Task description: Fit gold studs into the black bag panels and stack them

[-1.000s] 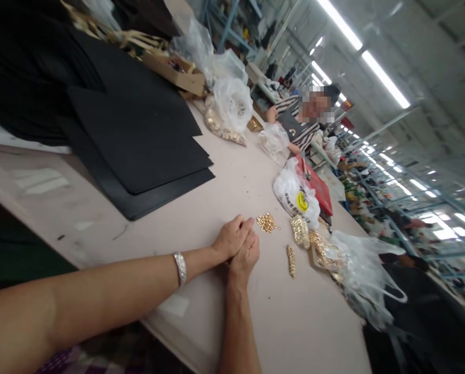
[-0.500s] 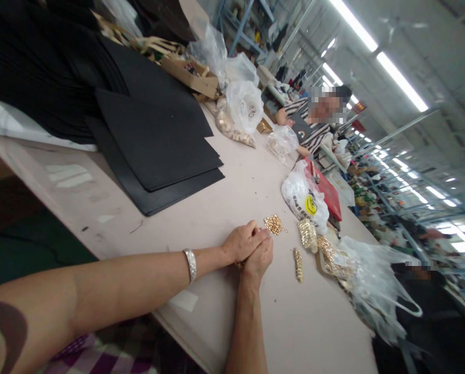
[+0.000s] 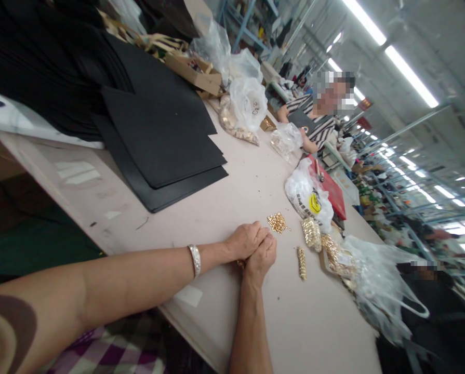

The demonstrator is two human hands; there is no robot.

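Note:
My left hand (image 3: 243, 241), with a silver bracelet (image 3: 194, 261) on its wrist, presses against my right hand (image 3: 262, 258) above the pale table (image 3: 232, 322). Both hands have their fingers curled inward, so whatever they hold is hidden. A bit of gold-coloured metal pieces shows below, between the two wrists. Just beyond my fingertips lies a loose heap of small gold pieces (image 3: 277, 222). To the right of my right hand rests a short roll of gold pieces in a row (image 3: 302, 263). A packed bundle of gold pieces (image 3: 312, 234) lies farther back.
Black sheets (image 3: 162, 140) are stacked at the left. Along the far side stand plastic bags (image 3: 248, 104), a cardboard box (image 3: 195, 72), a white printed bag (image 3: 308, 195) and a red folder (image 3: 329, 189). A clear bag (image 3: 376, 270) lies right. A person (image 3: 310, 117) sits across the table.
The view has shifted slightly, so everything sits a little farther right. My hands stay pressed together in nearly the same place. The person opposite has moved an arm a little.

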